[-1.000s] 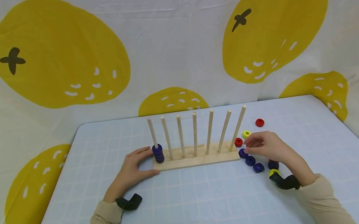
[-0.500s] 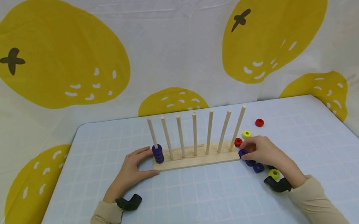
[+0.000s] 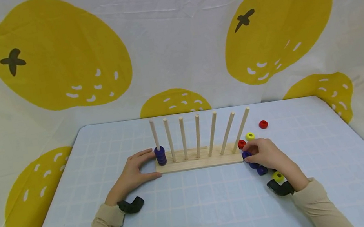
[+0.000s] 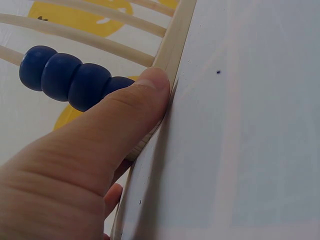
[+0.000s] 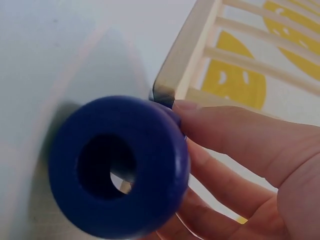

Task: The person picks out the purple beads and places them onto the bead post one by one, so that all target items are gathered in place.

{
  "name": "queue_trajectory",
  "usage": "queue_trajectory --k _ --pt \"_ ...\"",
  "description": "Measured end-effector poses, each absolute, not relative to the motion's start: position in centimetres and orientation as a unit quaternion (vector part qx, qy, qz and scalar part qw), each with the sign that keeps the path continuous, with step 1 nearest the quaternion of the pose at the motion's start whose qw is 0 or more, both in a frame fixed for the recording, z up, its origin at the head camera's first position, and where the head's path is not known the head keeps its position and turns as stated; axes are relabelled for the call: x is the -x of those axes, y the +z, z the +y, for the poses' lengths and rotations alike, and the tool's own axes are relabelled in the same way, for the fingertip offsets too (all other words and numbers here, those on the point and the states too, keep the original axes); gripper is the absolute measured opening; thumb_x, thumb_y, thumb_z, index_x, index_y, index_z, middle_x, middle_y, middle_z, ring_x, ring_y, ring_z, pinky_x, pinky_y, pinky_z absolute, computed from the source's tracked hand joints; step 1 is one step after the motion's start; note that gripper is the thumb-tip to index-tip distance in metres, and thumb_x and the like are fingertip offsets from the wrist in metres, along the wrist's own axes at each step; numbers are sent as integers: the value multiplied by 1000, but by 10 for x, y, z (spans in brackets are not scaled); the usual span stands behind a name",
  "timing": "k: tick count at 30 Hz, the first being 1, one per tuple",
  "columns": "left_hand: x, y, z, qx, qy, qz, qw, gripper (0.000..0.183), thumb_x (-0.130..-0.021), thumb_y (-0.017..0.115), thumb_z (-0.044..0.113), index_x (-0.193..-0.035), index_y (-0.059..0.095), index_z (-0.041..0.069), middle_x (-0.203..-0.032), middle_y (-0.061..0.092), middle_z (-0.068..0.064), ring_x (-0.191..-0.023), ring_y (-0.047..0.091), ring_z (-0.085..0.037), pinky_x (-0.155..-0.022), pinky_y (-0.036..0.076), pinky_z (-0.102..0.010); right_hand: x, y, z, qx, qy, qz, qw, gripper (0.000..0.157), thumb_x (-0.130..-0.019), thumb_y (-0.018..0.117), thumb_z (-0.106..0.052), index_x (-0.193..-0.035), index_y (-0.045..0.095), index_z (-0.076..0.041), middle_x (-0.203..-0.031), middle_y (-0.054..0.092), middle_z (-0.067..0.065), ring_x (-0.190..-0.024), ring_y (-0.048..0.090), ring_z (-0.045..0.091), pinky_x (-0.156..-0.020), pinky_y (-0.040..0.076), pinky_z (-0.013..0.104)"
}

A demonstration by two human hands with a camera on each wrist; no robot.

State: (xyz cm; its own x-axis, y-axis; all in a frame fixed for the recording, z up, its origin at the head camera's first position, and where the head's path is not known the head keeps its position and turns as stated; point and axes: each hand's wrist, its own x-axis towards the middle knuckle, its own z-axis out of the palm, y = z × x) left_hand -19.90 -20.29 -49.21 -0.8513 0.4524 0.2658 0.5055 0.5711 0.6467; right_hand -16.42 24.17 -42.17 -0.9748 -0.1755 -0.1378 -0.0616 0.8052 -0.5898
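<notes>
A wooden peg rack (image 3: 204, 162) with several upright pegs stands mid-table. Blue beads (image 3: 161, 157) are stacked low on its leftmost peg. My left hand (image 3: 135, 172) grips the rack's left end, thumb on the front edge and fingers behind; the left wrist view shows the thumb (image 4: 135, 100) beside the stacked beads. At the other end my right hand (image 3: 267, 152) pinches a blue bead (image 3: 245, 155) close to the rack's corner. Another blue bead (image 5: 155, 150) looms large in the right wrist view, its hole facing the camera and partly covering the fingers.
Behind the right hand lie a red bead (image 3: 241, 144) and a yellow bead (image 3: 250, 136), with a second red bead (image 3: 263, 124) farther back. Nearer me are a blue bead (image 3: 262, 170) and a yellow one (image 3: 278, 176), beside the right wrist's black camera mount (image 3: 280, 187).
My right hand has moved slightly left and down onto the blue bead at the rack's right end and pinches it. The left hand has stayed on the rack.
</notes>
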Motion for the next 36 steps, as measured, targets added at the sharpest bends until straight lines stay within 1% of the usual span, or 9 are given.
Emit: queue_trajectory --k 5,10,16,22,26,36 --pt "200 -492 -203 277 -377 -883 40 68 -72 90 35 -132 65 15 -141 56 -10 -135 45 -33 -109 27 -61 163 -420 243 67 -303 946 92 25 -84 79 -9 -107 71 -1 -88 64 6 -77 54 21 -71 50 34" --pt "199 -491 -202 275 -378 -883 40 68 -72 90 34 -132 65 15 -141 56 -10 -135 45 -33 -109 27 -61 164 -418 243 57 -294 950 94 27 -85 78 -11 -109 71 -2 -91 65 6 -80 55 22 -74 53 36" --pt "199 -491 -202 276 -379 -882 43 68 -72 90 34 -132 65 14 -141 56 -11 -134 45 -33 -108 27 -61 164 -412 244 46 -299 948 96 28 -85 78 -12 -110 71 -2 -95 67 8 -84 59 23 -73 58 35" --pt "199 -491 -202 276 -381 -881 44 68 -71 91 33 -131 66 14 -141 56 -11 -134 46 -34 -108 28 -61 162 -404 248 51 -311 945 88 28 -85 78 -12 -110 71 -2 -99 69 11 -84 64 22 -72 59 35" --pt "199 -491 -202 278 -379 -881 46 68 -71 91 33 -131 66 14 -141 56 -12 -133 46 -34 -108 28 -62 160 -399 249 56 -319 943 82 31 -85 79 -12 -112 70 -2 -102 69 12 -87 66 24 -74 59 37" --pt "200 -492 -202 277 -377 -883 45 68 -71 91 33 -131 66 13 -141 56 -12 -133 46 -34 -108 28 -62 154 -389 249 79 -332 939 51 31 -85 78 -13 -113 70 -3 -106 70 12 -91 67 27 -78 58 44"
